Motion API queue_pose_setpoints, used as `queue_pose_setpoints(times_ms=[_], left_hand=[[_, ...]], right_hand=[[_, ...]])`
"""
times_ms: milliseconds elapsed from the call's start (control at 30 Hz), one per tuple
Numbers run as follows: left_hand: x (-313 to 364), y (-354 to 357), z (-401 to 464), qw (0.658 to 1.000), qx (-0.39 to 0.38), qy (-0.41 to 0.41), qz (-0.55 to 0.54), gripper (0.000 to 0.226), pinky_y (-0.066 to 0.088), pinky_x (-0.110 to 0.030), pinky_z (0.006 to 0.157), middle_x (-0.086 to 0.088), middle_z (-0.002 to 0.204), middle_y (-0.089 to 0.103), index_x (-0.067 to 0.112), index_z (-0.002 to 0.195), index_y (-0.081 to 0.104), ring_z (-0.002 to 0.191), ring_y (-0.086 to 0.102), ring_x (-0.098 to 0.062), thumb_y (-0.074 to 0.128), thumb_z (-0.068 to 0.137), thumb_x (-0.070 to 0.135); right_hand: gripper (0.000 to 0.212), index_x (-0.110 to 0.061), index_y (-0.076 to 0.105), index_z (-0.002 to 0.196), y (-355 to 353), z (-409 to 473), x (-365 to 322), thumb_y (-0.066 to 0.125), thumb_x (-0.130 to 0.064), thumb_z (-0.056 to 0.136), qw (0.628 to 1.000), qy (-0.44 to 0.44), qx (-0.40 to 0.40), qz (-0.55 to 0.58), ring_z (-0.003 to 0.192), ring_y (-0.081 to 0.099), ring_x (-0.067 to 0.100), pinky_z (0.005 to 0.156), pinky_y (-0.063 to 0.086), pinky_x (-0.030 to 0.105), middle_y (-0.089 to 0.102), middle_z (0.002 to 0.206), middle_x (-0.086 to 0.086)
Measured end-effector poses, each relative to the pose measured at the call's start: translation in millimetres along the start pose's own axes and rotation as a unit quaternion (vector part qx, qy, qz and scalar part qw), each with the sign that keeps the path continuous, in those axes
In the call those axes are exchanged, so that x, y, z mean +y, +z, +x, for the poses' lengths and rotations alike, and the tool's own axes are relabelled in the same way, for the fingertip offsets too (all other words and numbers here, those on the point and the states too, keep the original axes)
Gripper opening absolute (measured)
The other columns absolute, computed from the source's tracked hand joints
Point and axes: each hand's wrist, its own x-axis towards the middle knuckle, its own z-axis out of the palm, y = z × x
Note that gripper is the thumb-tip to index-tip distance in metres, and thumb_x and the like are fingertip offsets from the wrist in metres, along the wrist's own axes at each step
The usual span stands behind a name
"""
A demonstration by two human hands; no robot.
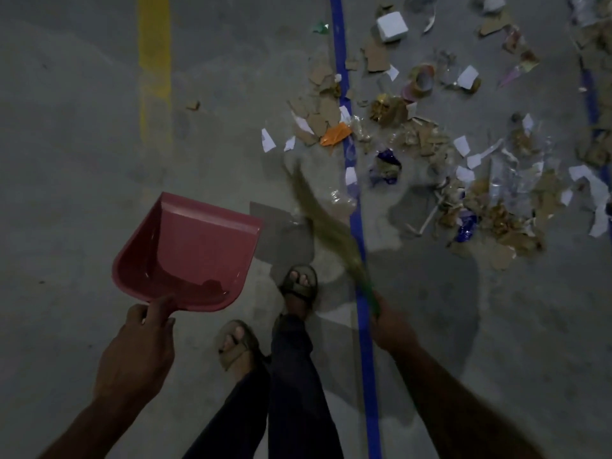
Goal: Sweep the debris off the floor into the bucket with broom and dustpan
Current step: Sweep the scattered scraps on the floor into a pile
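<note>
My left hand (142, 336) grips the rear edge of a pink dustpan (188, 250), held above the floor at lower left with its open mouth facing the upper right. My right hand (392, 326) is closed on the green handle of a grass broom (324, 223). The blurred bristles reach up and left to the near edge of the debris (430, 140). That debris is torn cardboard, white paper scraps, clear plastic, tape rolls and an orange piece (335, 134), spread over the upper right floor. No bucket is in view.
A blue floor line (362, 293) runs from the top centre to the bottom, passing through the debris. A yellow line (154, 71) lies at upper left. My two sandalled feet (298, 286) stand between the dustpan and the broom. A white box (392, 26) sits at the top.
</note>
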Motion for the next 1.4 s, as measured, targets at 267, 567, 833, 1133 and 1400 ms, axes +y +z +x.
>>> queue_pose_setpoints(times_ms=[267, 567, 833, 1133, 1400], left_hand=[[21.0, 10.9, 37.0, 1.000, -0.008, -0.015, -0.014, 0.032, 0.045, -0.040, 0.059, -0.011, 0.101, 0.048, 0.027, 0.129, 0.048, 0.073, 0.057, -0.037, 0.052, 0.099, 0.019], [83.4, -22.1, 67.2, 1.000, 0.009, 0.017, -0.020, 0.028, 0.046, -0.041, 0.057, -0.008, 0.096, 0.046, 0.026, 0.127, 0.049, 0.071, 0.054, -0.034, 0.050, 0.100, 0.021], [91.9, -50.9, 98.2, 0.999, 0.033, 0.012, 0.011, 0.031, 0.048, -0.042, 0.056, -0.008, 0.097, 0.048, 0.025, 0.127, 0.050, 0.070, 0.056, -0.035, 0.054, 0.098, 0.018], [62.1, -52.8, 110.3, 0.999, 0.035, -0.020, 0.034, 0.029, 0.045, -0.040, 0.054, -0.008, 0.094, 0.046, 0.025, 0.123, 0.050, 0.067, 0.057, -0.039, 0.055, 0.096, 0.017], [35.3, -28.7, 142.6, 0.999, 0.020, -0.041, 0.017, 0.032, 0.049, -0.044, 0.057, -0.011, 0.101, 0.048, 0.029, 0.127, 0.047, 0.074, 0.059, -0.040, 0.052, 0.097, 0.018]], right_hand=[[0.060, -0.029, 0.016, 0.158, -120.0, 59.2, -8.1, 0.044, -0.029, 0.104, 0.975, 0.060, 0.183, 0.115, 0.074, 0.059, 0.023, 0.062, 0.047, 0.031, 0.060, 0.117, 0.016], [0.057, -0.031, 0.021, 0.157, -174.7, -22.5, -10.3, 0.044, -0.030, 0.105, 0.955, 0.004, 0.263, 0.139, 0.083, 0.057, 0.029, 0.074, 0.048, 0.038, 0.059, 0.129, 0.020], [0.060, -0.053, 0.018, 0.152, -126.7, -30.4, -14.6, 0.047, -0.036, 0.102, 0.971, -0.066, 0.190, 0.132, 0.058, 0.063, 0.016, 0.051, 0.054, 0.035, 0.066, 0.081, 0.000], [0.053, -0.051, 0.027, 0.149, -33.8, 30.9, -151.9, 0.031, -0.052, 0.097, 0.968, -0.248, -0.005, -0.046, 0.075, 0.056, 0.012, 0.068, 0.051, 0.033, 0.059, 0.096, -0.002], [0.058, -0.033, 0.017, 0.157, -26.1, 138.7, -224.8, 0.041, -0.030, 0.104, 0.981, -0.193, 0.032, 0.015, 0.068, 0.058, 0.016, 0.065, 0.048, 0.026, 0.057, 0.077, 0.001]])
